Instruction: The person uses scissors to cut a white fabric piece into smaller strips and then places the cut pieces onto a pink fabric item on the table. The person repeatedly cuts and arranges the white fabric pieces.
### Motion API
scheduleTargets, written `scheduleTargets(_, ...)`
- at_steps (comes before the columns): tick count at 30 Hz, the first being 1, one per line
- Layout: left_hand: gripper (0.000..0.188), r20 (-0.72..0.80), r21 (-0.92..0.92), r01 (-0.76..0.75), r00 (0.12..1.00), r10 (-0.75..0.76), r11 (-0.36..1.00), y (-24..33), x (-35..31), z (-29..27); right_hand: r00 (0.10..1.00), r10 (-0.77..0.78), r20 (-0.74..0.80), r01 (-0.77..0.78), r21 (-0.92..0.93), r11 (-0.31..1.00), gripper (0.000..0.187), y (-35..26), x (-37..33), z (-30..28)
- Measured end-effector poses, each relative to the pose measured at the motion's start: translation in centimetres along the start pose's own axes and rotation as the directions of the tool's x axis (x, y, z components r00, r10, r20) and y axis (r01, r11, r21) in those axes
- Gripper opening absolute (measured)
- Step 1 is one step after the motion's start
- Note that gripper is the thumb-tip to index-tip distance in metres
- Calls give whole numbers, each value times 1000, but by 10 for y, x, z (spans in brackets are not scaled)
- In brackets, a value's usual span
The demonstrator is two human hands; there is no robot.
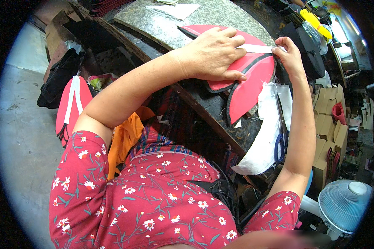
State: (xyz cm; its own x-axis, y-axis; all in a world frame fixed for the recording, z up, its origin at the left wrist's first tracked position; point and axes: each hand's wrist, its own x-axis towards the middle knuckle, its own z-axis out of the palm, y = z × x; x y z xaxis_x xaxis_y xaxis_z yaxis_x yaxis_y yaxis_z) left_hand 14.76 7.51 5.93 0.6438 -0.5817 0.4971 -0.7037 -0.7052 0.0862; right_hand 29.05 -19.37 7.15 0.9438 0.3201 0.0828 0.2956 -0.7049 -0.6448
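Observation:
On the grey speckled board (145,18) lie red leaf-shaped fabric pieces (249,89) with black edging. A white strip (257,49) runs across the upper part. My left hand (214,54) rests over the red fabric, fingers apart and lying on it, the thumb beside a black-edged seam; what is beneath the palm is hidden. The right end of the white strip is pinched between the thumb and fingers of my right hand (287,56). Below that hand, a white cloth (264,137) with frayed edges hangs near the table edge, with blue-handled scissors (281,145) alongside.
Another red piece with white strips (74,101) hangs at the left, next to a black bag (62,76). Orange cloth (126,139) lies by my lap. Cardboard boxes (326,124) and a blue-and-white fan (345,205) stand at the right. White scraps (176,10) lie on the board.

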Motion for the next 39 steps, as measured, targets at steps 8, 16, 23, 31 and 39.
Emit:
scheduleTargets(8,62,-26,-9,4,1000,-5,1000,0,0,1,992,-38,-117,-10,-388,922,42,-1,0,1)
scheduleTargets(16,63,-43,5,12,999,-11,1000,0,-1,2,837,-529,-143,450,-372,812,52,-48,-53,12)
scheduleTargets(23,62,-76,36,25,997,-22,999,3,-4,2,941,-316,117,337,-381,861,51,-49,-71,24)
scheduleTargets(31,66,3,-17,22,1000,-22,1000,17,11,15,859,-504,88,428,-662,615,51,-22,-63,24)
scheduleTargets(39,66,42,3,203,978,-203,979,30,-29,2,903,-415,109,336,-782,525,57,-16,-59,25)
